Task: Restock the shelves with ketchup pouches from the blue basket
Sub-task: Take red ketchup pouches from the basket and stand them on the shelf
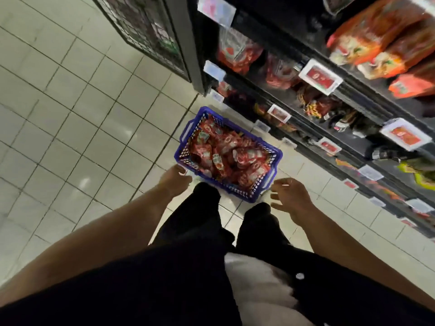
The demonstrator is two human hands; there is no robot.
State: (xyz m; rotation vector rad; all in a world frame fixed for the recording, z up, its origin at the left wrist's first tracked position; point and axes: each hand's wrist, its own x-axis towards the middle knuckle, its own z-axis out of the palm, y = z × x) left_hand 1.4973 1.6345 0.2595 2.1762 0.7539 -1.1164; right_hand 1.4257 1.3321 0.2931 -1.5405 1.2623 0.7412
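Ketchup pouches, basket between hands

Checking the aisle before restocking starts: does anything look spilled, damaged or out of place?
Nothing stands out. The blue basket sits flat on the tiled floor beside the shelves, with the ketchup pouches heaped inside it. None lie on the floor. Both hands hold nothing.

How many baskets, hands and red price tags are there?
Blue basket: 1
Hands, the left hand and the right hand: 2
Big red price tags that show clearly on the shelf edges: 5; others are too blurred to count
Total: 8
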